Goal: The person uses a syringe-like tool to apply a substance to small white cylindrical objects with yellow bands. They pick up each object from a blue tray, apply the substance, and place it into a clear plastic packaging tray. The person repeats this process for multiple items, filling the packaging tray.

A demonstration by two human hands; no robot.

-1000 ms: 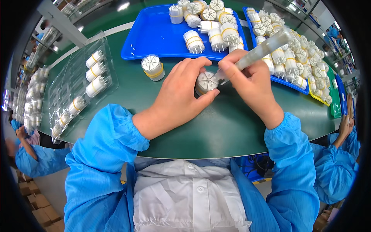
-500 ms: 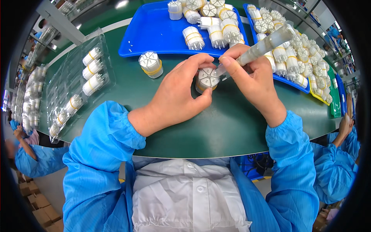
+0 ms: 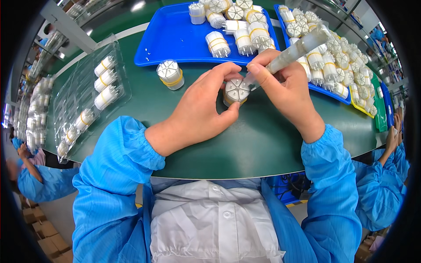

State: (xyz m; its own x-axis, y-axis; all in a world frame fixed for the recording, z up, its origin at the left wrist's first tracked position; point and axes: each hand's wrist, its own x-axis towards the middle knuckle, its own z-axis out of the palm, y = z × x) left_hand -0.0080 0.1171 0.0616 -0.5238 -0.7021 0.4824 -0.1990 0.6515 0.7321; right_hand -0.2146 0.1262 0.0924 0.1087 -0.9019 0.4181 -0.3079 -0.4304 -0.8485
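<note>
My left hand [image 3: 195, 111] curls around a short white cylinder [image 3: 237, 90] standing on the green table, its thumb and fingers closed on the sides. The cylinder's round top is split into wedge-shaped sections, with a yellow band around its body. Pinched in my right hand [image 3: 285, 92] is a long translucent tube-shaped tool [image 3: 302, 47], slanting up to the right. Its narrow clear tip reaches the right edge of the cylinder's top; whether it touches is hard to see. Left of my left hand, another banded cylinder [image 3: 170, 75] stands upright on the table.
A blue tray [image 3: 169, 37] at the back holds several white cylinders on its right side. Another blue tray [image 3: 325, 92] at right is heaped with them, beside a yellow tray [image 3: 366, 112]. A clear plastic blister tray [image 3: 81, 94] at left holds several cylinders. Co-workers in blue sleeves sit on both sides.
The cylinder and both hands stay in nearly the same place. The tool in my right hand has shifted very slightly down and to the left.
</note>
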